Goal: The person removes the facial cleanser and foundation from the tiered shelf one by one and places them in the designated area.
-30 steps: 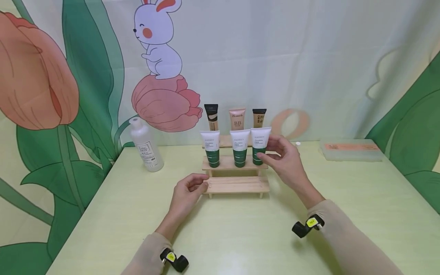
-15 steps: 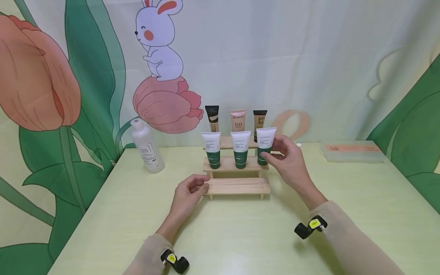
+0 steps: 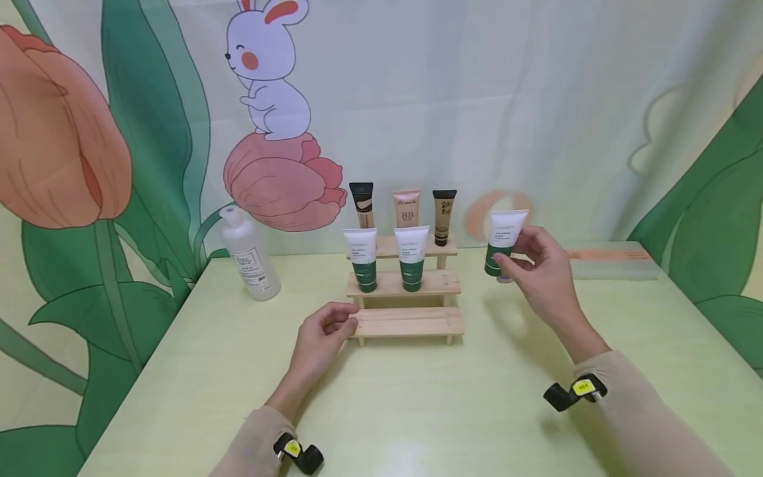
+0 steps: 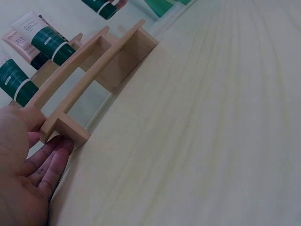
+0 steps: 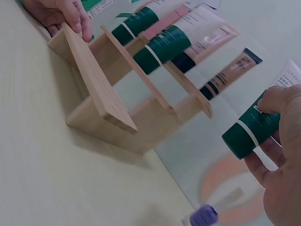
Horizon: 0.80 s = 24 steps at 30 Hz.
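Nearby, the left hand (image 3: 318,334) curls its thumb and fingers round the left end of the wooden stand (image 3: 411,322)'s lowest step, on the counter (image 3: 387,411). Beyond, the right hand (image 3: 545,275) pinches a green-and-white tube (image 3: 503,240), aloft and slightly tilted, right of the stand. It looks light, soft-walled and rather slippery; a gentle hold on its green lower body should suit, as hard squeezing may dent it. Two matching tubes (image 3: 411,258) stand on the middle step; leftward is a white bottle (image 3: 252,258). Three other tubes (image 3: 406,209) top the stand. Farthest lies a flat case (image 3: 616,264). What fills these containers cannot be told.
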Available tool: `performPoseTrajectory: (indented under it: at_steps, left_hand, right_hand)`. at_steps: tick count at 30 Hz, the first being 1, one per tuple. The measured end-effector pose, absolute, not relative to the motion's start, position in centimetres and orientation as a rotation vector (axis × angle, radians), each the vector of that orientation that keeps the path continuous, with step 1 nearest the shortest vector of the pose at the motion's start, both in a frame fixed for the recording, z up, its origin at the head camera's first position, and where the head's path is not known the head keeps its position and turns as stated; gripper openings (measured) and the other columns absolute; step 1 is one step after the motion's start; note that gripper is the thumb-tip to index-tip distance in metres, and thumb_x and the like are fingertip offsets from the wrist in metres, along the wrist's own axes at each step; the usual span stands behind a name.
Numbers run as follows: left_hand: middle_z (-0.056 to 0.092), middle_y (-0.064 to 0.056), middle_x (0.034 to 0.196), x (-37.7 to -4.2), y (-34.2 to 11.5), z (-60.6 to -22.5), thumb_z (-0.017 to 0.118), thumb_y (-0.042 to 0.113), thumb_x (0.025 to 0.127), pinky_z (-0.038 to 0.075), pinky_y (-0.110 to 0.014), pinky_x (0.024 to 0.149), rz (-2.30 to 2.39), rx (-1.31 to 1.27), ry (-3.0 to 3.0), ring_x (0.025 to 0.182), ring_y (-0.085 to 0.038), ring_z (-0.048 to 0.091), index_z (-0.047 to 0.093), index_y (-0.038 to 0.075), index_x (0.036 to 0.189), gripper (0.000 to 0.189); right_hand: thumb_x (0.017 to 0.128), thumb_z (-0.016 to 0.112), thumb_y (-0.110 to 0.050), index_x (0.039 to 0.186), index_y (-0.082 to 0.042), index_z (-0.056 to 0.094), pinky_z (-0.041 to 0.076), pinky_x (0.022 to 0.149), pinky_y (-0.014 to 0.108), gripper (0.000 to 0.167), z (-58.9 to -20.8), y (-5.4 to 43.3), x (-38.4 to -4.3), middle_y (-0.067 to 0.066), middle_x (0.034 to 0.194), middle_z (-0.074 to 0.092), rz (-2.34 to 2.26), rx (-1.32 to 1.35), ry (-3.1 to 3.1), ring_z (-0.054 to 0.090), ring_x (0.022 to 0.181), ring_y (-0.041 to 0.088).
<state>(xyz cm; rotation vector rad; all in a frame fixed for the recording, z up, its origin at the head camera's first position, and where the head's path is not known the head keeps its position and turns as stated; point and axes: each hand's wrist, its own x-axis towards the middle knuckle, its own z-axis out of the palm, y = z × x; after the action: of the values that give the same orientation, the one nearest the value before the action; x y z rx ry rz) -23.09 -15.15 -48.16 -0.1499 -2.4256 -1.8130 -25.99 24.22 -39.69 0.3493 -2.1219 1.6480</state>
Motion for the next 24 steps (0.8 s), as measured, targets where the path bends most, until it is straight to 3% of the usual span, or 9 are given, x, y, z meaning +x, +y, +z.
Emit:
performPoseTrajectory:
  at_steps: [10,24]
  left_hand:
    - [0.077,-0.007,0.111,-23.1,-15.2,-48.2,0.078,0.01,0.104,0.056,-0.021,0.09,-1.808,-0.14,-2.432,0.103,-0.019,0.07,0.081,0.013,0.122,0.019]
    - [0.077,-0.006,0.11,-23.2,-15.2,-48.3,0.078,0.01,0.104,0.055,-0.021,0.089,-1.808,-0.146,-2.421,0.102,-0.019,0.07,0.081,0.014,0.121,0.018]
  right_hand:
    - [0.103,0.079,-0.005,0.149,-0.006,0.06,0.053,0.096,0.01,0.051,-39.5,30.2,-25.2,-0.012,0.129,0.066,1.49,0.186,-2.181,0.065,0.115,0.008]
    - [0.097,0.078,0.009,0.14,-0.009,0.067,0.054,0.09,0.008,0.048,-38.8,36.9,-23.6,-0.008,0.122,0.069,1.55,0.097,-2.013,0.067,0.109,0.006]
